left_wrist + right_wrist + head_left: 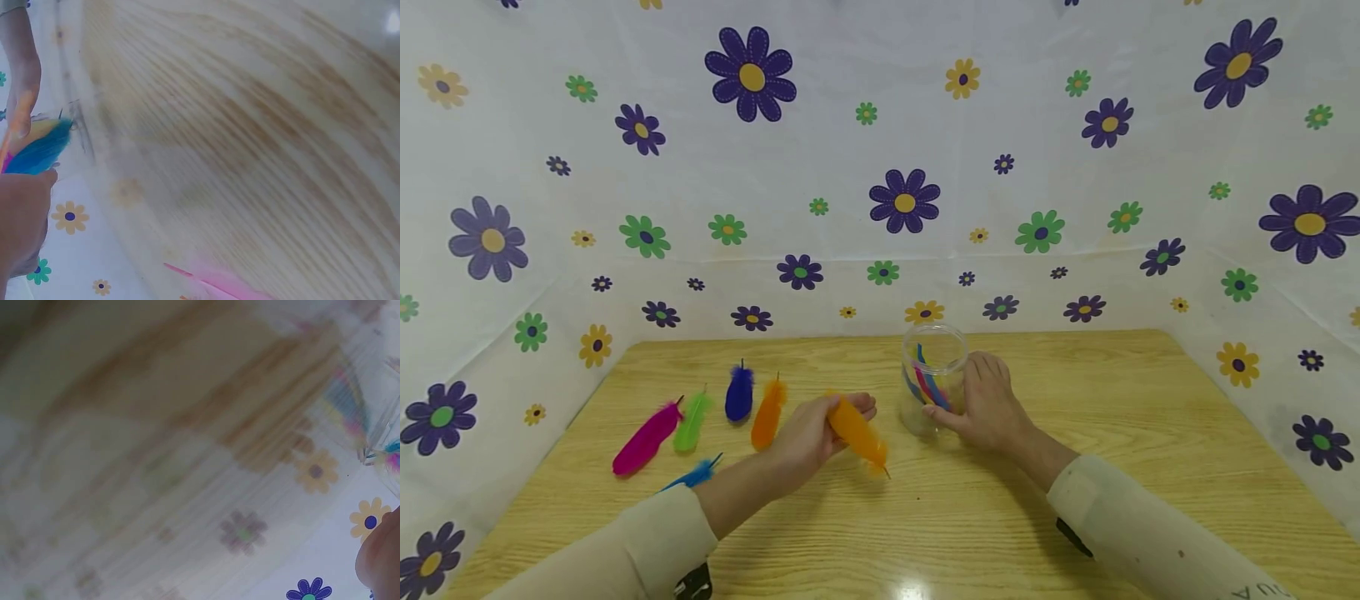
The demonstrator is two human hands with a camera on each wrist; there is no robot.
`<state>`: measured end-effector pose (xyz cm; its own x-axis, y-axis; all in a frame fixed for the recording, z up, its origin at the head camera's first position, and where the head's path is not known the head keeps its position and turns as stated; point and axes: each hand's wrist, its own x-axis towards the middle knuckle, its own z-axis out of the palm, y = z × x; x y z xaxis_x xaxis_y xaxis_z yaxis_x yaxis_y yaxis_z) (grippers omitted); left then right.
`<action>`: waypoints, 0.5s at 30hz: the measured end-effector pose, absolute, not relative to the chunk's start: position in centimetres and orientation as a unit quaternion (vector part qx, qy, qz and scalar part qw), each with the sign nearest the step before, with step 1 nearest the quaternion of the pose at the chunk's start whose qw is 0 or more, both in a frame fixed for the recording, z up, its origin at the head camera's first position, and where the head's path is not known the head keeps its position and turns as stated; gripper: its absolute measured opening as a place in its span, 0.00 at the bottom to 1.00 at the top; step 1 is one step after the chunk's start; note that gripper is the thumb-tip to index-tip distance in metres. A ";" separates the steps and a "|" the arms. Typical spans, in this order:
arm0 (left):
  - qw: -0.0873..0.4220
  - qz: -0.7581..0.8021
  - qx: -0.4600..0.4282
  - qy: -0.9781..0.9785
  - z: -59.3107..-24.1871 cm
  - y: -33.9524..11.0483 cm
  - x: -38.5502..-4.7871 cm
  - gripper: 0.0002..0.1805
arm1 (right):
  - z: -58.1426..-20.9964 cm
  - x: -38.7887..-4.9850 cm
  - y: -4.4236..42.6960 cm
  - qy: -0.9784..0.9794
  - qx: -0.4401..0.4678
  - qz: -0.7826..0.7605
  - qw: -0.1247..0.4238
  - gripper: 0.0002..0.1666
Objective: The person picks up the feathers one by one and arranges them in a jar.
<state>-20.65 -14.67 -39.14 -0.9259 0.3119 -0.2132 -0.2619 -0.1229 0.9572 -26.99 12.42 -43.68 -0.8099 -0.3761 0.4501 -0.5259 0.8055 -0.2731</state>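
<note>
My left hand (pixel 808 437) pinches an orange feather (pixel 859 432), its quill tip pointing down and to the right. Just right of it, my right hand (pixel 996 408) grips the side of a clear jar (pixel 910 412) that stands with its round mouth up. Blue and pink feathers (pixel 931 385) lean inside the jar. In the left wrist view my left hand (pixel 22 225) is at the left edge near a teal feather (pixel 42 150). The right wrist view catches part of my right hand (pixel 380 559) below coloured feathers (pixel 347 403) seen through clear plastic.
Left on the wooden table (pixel 1075 533) lie a magenta feather (pixel 647 437), a green one (pixel 691 423), a dark blue one (pixel 739 393), another orange one (pixel 767 414) and a light blue one (pixel 696 475) partly behind my left forearm. A flowered cloth (pixel 820 158) surrounds the back and sides.
</note>
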 end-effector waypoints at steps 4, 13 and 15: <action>0.185 0.774 0.012 0.605 -38.6 -14.6 -20.7 0.29 | -43.7 -27.0 12.4 -0.931 0.240 0.198 0.191 0.45; 0.198 0.793 0.043 0.575 -37.0 -15.0 -21.3 0.30 | -43.9 -27.2 12.5 -0.929 0.242 0.203 0.193 0.45; 0.196 0.795 0.056 0.571 -36.6 -15.2 -21.4 0.30 | -43.8 -27.1 12.5 -0.929 0.243 0.202 0.194 0.45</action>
